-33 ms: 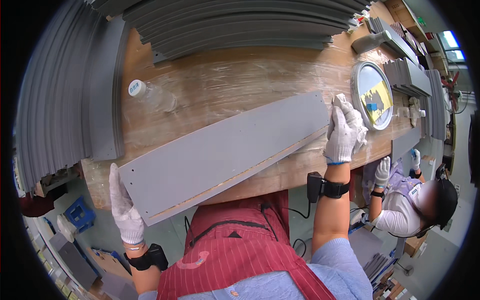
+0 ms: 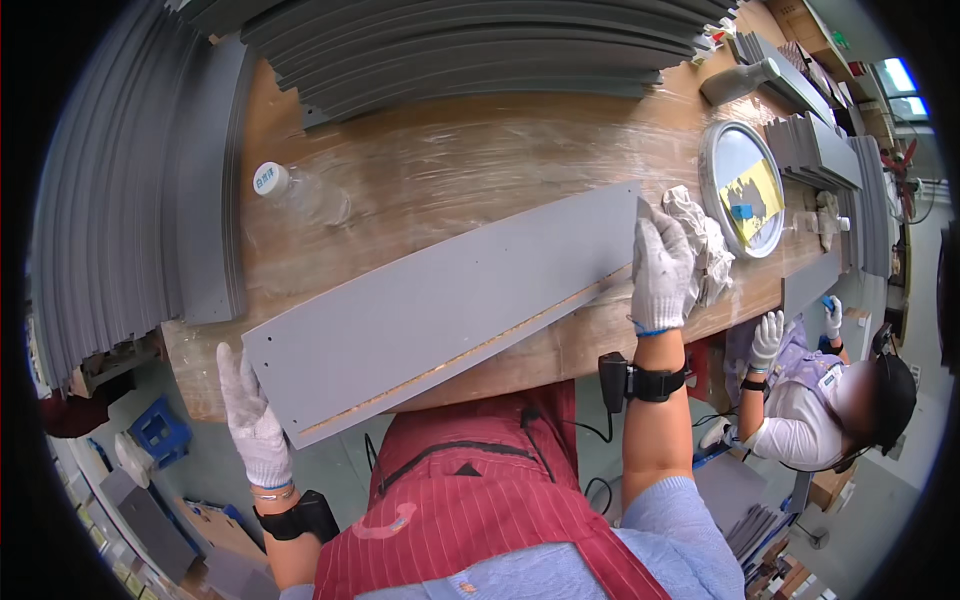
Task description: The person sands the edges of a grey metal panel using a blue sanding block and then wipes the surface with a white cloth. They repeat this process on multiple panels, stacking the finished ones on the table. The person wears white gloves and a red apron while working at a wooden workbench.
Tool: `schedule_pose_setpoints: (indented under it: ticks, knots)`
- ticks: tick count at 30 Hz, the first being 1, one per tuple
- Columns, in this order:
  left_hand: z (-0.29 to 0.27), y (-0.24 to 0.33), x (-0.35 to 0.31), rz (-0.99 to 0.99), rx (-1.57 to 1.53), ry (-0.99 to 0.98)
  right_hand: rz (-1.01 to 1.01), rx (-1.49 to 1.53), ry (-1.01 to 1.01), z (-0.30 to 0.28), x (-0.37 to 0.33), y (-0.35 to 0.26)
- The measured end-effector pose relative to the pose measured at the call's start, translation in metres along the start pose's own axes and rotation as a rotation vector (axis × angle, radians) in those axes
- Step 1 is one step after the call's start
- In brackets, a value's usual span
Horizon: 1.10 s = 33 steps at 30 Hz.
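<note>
A long grey board [image 2: 450,300] lies slanted across the front of the table, its near left corner past the table edge. Along its near side runs a groove with a raw brown line, and small dark holes show at the left end. My left hand [image 2: 255,420], in a white glove, holds the left end with its fingers stretched along the edge; its thumb is hidden. At the right end, my gloved right hand [image 2: 662,265] has its fingers bent over the board's edge. A crumpled white rag [image 2: 708,250] lies just right of that hand.
Stacks of grey boards stand at the left [image 2: 130,190] and back [image 2: 470,50]. A clear bottle [image 2: 315,198] lies on the film-covered table [image 2: 430,150]. At right are a round lid [image 2: 712,190] bearing a yellow sheet, a grey bottle [image 2: 735,85] and a gloved co-worker [image 2: 800,420].
My right hand has moved left, off the white rag and onto the board's right end. The rag stays on the table. My left hand keeps its place at the left end.
</note>
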State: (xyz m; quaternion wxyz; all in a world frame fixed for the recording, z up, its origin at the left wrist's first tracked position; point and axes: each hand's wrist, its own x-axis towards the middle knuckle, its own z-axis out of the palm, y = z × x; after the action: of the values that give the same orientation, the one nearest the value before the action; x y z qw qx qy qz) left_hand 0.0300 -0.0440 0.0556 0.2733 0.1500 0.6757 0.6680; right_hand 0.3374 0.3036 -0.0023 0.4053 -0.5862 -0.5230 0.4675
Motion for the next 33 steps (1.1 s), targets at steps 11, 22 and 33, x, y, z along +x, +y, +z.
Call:
schedule_pose_setpoints:
  ticks: [11, 22, 33]
  knots:
    - [0.003, -0.048, 0.011, -0.487, -0.217, -0.063, -0.634, -0.738, -0.7, 0.122, -0.12, -0.004]
    - [0.007, -0.083, 0.019, -0.499, -0.235, -0.011, -0.572, -0.657, 0.081, 0.051, 0.045, 0.036]
    - [-0.003, -0.089, 0.027, -0.527, -0.222, 0.043, -0.361, -1.235, 0.224, -0.016, 0.101, 0.056]
